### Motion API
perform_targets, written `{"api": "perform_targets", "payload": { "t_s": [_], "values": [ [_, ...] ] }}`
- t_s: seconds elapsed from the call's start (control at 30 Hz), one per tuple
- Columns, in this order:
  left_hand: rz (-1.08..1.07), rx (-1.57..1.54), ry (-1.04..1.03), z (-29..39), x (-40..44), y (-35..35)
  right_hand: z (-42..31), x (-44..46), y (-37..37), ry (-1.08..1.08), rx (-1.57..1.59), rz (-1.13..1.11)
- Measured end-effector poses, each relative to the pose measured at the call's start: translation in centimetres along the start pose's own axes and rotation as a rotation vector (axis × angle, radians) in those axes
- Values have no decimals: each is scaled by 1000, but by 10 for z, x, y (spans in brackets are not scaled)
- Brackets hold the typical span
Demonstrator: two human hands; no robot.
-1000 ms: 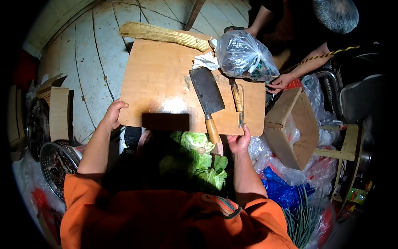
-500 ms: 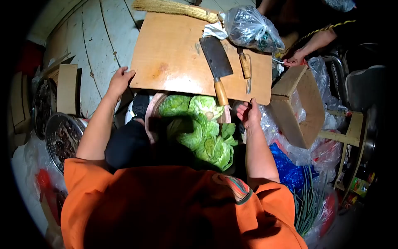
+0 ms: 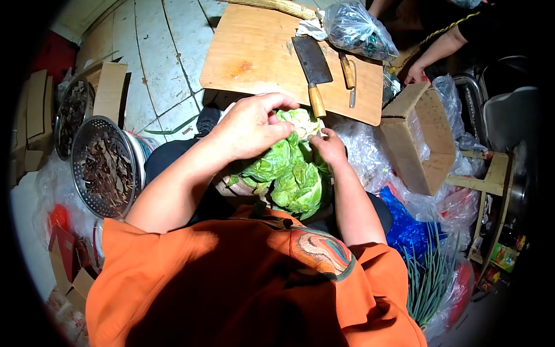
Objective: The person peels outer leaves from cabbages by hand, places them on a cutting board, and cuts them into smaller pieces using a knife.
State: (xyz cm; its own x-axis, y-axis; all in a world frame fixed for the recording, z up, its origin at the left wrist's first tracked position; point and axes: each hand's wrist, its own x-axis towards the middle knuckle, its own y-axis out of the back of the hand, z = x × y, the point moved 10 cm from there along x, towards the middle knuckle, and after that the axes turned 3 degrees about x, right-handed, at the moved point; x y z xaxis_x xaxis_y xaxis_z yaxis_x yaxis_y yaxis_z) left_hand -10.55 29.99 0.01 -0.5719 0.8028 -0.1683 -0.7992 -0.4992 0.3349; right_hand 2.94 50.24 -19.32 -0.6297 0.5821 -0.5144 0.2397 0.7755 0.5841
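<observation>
Several green cabbages (image 3: 298,188) are heaped in front of my body, below the near edge of a wooden board. My left hand (image 3: 254,124) reaches over the heap, thumb and fingers curved round the left side of the upper, pale cabbage (image 3: 303,122). On that cabbage's right side, my right hand (image 3: 329,147) presses with thumb and bent fingers. Part of the cabbage is hidden behind my hands. A cleaver (image 3: 313,63) lies on the wooden board (image 3: 248,49), its handle past the near edge. Right of it lies a wooden-handled peeler (image 3: 347,72).
Colanders of dark dried pieces (image 3: 107,170) stand at left. A tied plastic bag (image 3: 358,32) sits on the board's far right. At right are a cardboard box (image 3: 428,139), a blue bag (image 3: 404,222) and green onions (image 3: 428,277). Another person's hand (image 3: 415,74) shows behind the box.
Both hands have left the board's near corners and come together on the upper cabbage. The board now appears higher and farther right in view. The other person's hand has shifted slightly.
</observation>
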Motion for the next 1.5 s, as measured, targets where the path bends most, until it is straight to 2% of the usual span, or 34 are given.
{"api": "perform_targets", "payload": {
  "t_s": [0.07,0.13,0.17,0.27,0.4,0.5,0.6,0.7,0.93,1.03,1.07,1.13,1.2,1.23,1.4,1.5],
  "values": [
    [141,218,66,-28,4,9,9,8,-1,-56,-4,26],
    [146,272,-14,-14,8,14,15,14,-11,-158,168,32],
    [153,270,-11,-16,11,16,23,14,-15,-241,227,-24],
    [185,272,-21,-16,24,19,10,10,-21,-326,343,0],
    [238,96,-41,-8,36,34,24,29,-55,-443,470,-116],
    [309,-451,33,-25,43,55,24,34,-61,-471,503,-87],
    [332,-601,84,-22,43,68,32,41,-64,-523,554,-97],
    [299,-628,120,-19,45,63,42,54,-72,-496,690,-118],
    [282,-630,102,-23,44,55,45,48,-51,-409,603,-22],
    [112,-147,144,-30,46,33,38,47,-54,-405,597,-95],
    [68,148,111,-30,44,23,37,47,-53,-411,578,-90],
    [-170,510,108,-37,38,-16,37,41,-53,-425,562,-85],
    [-367,685,142,-57,23,-57,30,37,-50,-385,561,-81],
    [-473,734,223,-66,14,-72,26,34,-46,-362,535,-39],
    [-587,973,130,-100,4,-123,36,28,-33,-358,531,28],
    [-616,1178,-41,-108,0,-138,42,13,-35,-398,729,-28]
  ]
}}
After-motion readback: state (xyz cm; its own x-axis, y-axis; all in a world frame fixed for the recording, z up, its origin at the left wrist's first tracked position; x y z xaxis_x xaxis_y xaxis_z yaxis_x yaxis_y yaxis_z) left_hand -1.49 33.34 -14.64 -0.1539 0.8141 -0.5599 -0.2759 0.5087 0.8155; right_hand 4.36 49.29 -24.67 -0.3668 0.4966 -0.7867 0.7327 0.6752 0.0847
